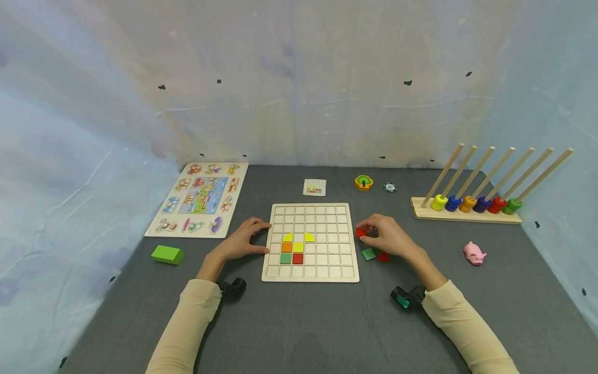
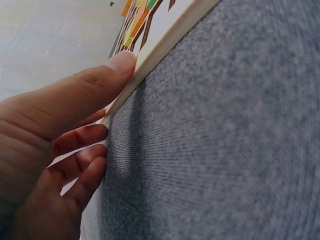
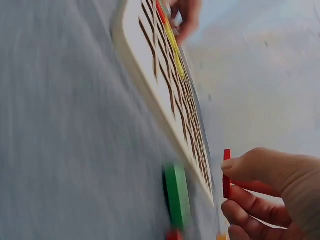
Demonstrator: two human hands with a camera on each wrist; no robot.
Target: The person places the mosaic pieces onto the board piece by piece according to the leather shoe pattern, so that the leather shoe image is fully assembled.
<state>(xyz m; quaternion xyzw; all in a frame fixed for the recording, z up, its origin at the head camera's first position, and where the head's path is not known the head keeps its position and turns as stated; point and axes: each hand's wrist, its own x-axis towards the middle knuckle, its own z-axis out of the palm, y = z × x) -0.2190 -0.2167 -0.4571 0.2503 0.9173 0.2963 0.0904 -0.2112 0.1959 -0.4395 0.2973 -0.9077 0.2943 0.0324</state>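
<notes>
Midway through filling the grid board, red tile pinched just off its right edge.

Seen from the head: right hand gripping the red tile between thumb and fingertips, above a green tile and a second red piece lying on the grey mat; left hand resting against the board's left edge, fingers loosely bent, holding nothing. Yellow, orange, green and red tiles already seated low in the grid. From the left wrist: thumb pressed to the board's rim. From the right wrist: red tile held on edge, apart from the board. Probably next: carrying it over an empty cell, laying it flat, matching the pattern card.
</notes>
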